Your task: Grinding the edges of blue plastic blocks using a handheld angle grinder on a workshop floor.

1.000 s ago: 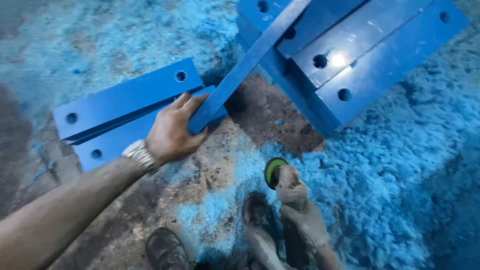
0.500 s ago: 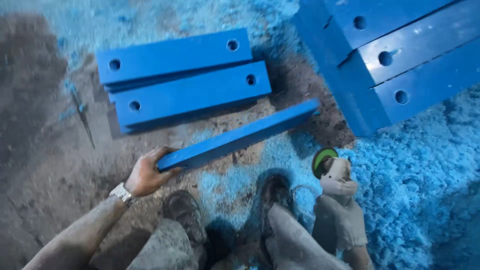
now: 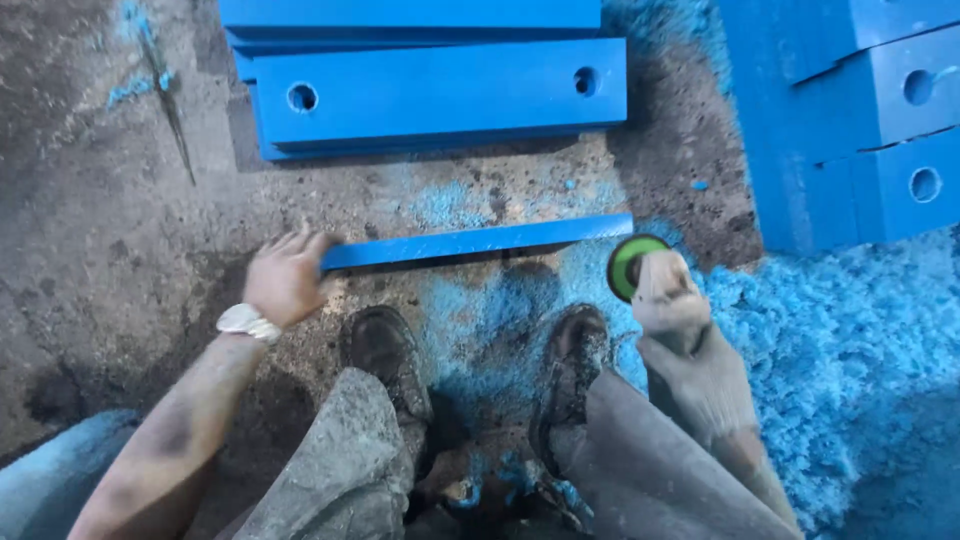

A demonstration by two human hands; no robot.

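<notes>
Left hand [image 3: 285,275] fingers grasp end of blue plastic bar [image 3: 478,241] on edge on floor [image 3: 110,250]; gloved right hand [image 3: 690,350] clenched round angle grinder [image 3: 640,268].

My left hand [image 3: 283,277] grips the near end of a long slab [image 3: 478,241] standing on edge on the floor [image 3: 90,230]; the slab runs rightward from the grip. Its far end sits just beside the grinder disc [image 3: 632,266], which my right hand [image 3: 693,360] holds from below. Beyond the grip lie stacked plates [image 3: 440,95]. Right of those, a larger stack [image 3: 850,120]. Shavings [image 3: 850,360] spread right of the disc. My boots [image 3: 390,350] stand below the slab.
</notes>
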